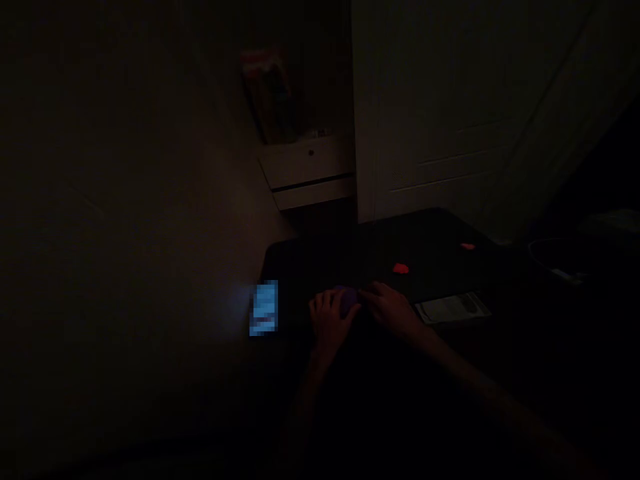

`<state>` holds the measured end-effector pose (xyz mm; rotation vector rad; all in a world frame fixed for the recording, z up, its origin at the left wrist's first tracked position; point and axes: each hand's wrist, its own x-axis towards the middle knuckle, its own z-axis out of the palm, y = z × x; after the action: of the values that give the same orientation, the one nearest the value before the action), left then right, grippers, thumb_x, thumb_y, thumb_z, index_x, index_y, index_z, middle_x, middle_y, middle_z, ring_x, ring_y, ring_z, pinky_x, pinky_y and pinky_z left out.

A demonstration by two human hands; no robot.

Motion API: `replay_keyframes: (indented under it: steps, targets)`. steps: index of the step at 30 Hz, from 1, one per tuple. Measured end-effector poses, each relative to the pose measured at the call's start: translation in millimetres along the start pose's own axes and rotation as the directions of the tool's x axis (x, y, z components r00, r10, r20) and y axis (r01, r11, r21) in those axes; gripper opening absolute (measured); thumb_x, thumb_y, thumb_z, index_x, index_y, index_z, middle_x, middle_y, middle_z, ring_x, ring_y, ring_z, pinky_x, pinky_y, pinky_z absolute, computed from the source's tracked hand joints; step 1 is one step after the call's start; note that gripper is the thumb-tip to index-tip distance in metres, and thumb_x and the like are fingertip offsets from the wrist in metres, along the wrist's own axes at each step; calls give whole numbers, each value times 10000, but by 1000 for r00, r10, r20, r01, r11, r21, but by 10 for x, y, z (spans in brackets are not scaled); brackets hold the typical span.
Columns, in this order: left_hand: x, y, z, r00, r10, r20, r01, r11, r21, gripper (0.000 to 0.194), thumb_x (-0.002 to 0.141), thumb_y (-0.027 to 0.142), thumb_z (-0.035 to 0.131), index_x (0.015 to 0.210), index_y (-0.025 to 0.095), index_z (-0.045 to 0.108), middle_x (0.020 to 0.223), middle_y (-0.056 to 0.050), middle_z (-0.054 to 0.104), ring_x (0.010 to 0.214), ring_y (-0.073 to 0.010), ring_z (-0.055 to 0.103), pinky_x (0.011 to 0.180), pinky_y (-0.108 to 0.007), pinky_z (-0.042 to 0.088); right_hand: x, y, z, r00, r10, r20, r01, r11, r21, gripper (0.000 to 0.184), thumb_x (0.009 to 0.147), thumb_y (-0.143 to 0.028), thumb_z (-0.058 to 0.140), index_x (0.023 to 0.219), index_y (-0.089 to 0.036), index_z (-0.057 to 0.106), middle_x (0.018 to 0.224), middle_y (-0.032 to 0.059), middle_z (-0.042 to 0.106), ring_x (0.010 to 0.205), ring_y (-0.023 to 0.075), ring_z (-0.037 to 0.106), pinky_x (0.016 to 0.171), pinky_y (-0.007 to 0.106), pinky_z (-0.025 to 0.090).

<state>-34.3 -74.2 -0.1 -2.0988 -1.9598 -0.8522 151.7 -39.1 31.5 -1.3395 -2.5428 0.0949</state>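
Observation:
The room is very dark. My left hand (330,319) and my right hand (393,308) meet over a dark table (430,230), close together around a small purplish object (349,298) held between them. Its shape is too dim to make out. A glowing blue screen (264,308) stands at the table's left edge, just left of my left hand. Two small red pieces lie further back on the table, one (401,269) near my right hand and another (467,247) further right.
A sheet of printed paper (453,308) lies right of my right hand. A pale drawer unit (310,170) stands behind the table beside a white door (450,107). A wall runs along the left.

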Motion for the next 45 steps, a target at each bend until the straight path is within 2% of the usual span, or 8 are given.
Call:
replay_keyframes:
  steps: [2, 5, 10, 16, 28, 31, 35, 45]
  targets:
    - [-7, 0, -12, 999, 43, 10, -43, 999, -4, 469, 923, 564, 641, 1274, 254, 672, 1224, -92, 678, 1136, -293, 576, 981, -485, 433, -32, 25, 44, 998, -54, -34, 54, 998, 13, 421, 971, -162, 525, 1374, -220, 634, 1203, 123, 647, 1061, 248, 590, 910, 353, 482]
    - [-27, -29, -47, 993, 116, 36, -115, 993, -25, 356, 964, 468, 618, 1276, 308, 681, 1270, -77, 660, 1163, -276, 568, 999, -476, 421, -65, 67, 77, 987, -151, -60, 151, 988, -13, 515, 960, -148, 549, 1465, -246, 551, 1258, 124, 637, 1085, 264, 556, 923, 386, 468]
    - [-49, -74, -62, 988, 151, 42, -149, 988, -44, 292, 979, 397, 602, 1250, 363, 705, 1263, -49, 665, 1163, -266, 563, 986, -474, 429, -63, 113, 84, 965, -260, -16, 257, 961, -106, 582, 936, -98, 562, 1484, -291, 528, 1324, 121, 627, 1127, 289, 539, 924, 432, 457]
    - [-50, -59, -60, 986, 160, 46, -159, 987, -20, 293, 987, 392, 583, 1249, 369, 710, 1265, -59, 662, 1170, -269, 555, 995, -483, 424, -69, 87, 100, 967, -256, 6, 254, 954, -163, 538, 953, -89, 522, 1465, -253, 543, 1356, 135, 620, 1151, 321, 544, 917, 471, 471]
    - [-53, -58, -60, 983, 172, 66, -173, 985, 10, 322, 997, 399, 560, 1294, 387, 682, 1288, -60, 656, 1182, -277, 548, 997, -496, 421, -87, 88, 94, 947, -318, 40, 320, 935, -155, 473, 952, -65, 486, 1414, -123, 570, 1367, 183, 621, 1200, 331, 541, 952, 502, 465]
    - [-56, -55, -74, 982, 172, 73, -173, 985, 6, 324, 1000, 406, 552, 1292, 363, 684, 1287, -65, 658, 1180, -279, 549, 1004, -494, 423, -94, 167, 147, 955, -295, -17, 294, 955, -36, 498, 938, -55, 490, 1418, -157, 573, 1348, 155, 638, 1178, 295, 549, 954, 471, 472]
    - [-58, -43, -96, 981, 171, 89, -173, 985, 11, 337, 997, 407, 552, 1304, 346, 676, 1311, -69, 646, 1186, -285, 543, 1017, -505, 419, -65, 269, 232, 978, -181, -106, 191, 977, 95, 535, 912, -45, 492, 1430, -151, 571, 1278, 151, 649, 1107, 265, 543, 952, 423, 482]
    - [-31, -6, -107, 974, 174, 144, -187, 979, 76, 443, 988, 402, 530, 1427, 366, 578, 1330, -86, 616, 1170, -311, 517, 997, -532, 417, -24, 174, 311, 986, -95, -136, 105, 992, 67, 498, 915, -64, 525, 1388, -189, 621, 1245, 149, 611, 1100, 287, 500, 907, 408, 463]
